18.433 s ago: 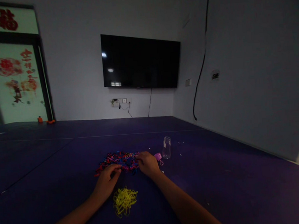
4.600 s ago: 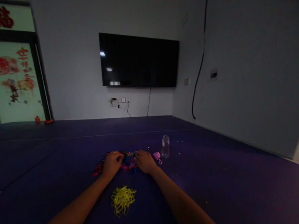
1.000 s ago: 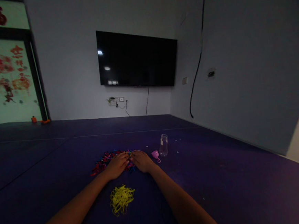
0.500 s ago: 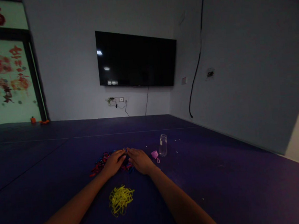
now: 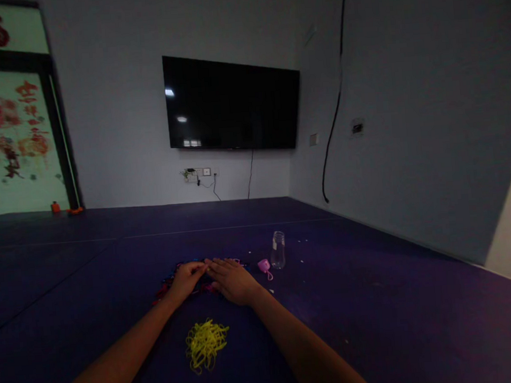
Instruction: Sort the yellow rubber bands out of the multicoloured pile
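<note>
Over a pile of dark red, blue and pink bands (image 5: 161, 293), my two hands meet at the fingertips. My left hand (image 5: 185, 281) has thumb and forefinger pinched together; whatever sits in the pinch is too small to make out. My right hand (image 5: 233, 280) lies palm down with fingers stretched out flat, its tips touching or almost touching the left fingertips. Both hands hide much of the pile. Closer to me, between my forearms, lies a tangled heap of yellow rubber bands (image 5: 206, 341).
Right of my hands stands a clear, uncapped bottle (image 5: 278, 253), with a pink cap (image 5: 264, 266) and its loop beside it. Small white scraps (image 5: 302, 261) dot the purple surface (image 5: 379, 300). A wall-mounted television (image 5: 233, 102) and a hanging black cable (image 5: 333, 126) are beyond.
My hands have shifted slightly left and closed together at the fingertips. The left thumb and forefinger, apart before, now pinch. The right fingers have spread flatter over the pile.
</note>
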`<act>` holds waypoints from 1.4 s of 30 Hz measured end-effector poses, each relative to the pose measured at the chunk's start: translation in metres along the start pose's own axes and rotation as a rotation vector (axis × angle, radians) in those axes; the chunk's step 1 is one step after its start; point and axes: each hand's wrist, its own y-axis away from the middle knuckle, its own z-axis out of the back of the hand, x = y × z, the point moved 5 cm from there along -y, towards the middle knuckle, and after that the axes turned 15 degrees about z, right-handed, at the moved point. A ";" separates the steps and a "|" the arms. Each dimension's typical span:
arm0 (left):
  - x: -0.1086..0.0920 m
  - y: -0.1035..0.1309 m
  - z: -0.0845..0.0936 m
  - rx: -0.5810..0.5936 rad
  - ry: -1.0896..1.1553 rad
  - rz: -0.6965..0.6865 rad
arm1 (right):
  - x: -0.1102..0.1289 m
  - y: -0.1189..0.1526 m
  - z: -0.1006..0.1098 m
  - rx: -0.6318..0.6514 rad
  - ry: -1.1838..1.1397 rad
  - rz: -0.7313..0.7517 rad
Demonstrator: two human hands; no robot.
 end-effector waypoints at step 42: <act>-0.002 0.011 -0.020 -0.002 -0.649 -0.234 | -0.036 0.010 -0.024 -0.035 -0.118 -0.344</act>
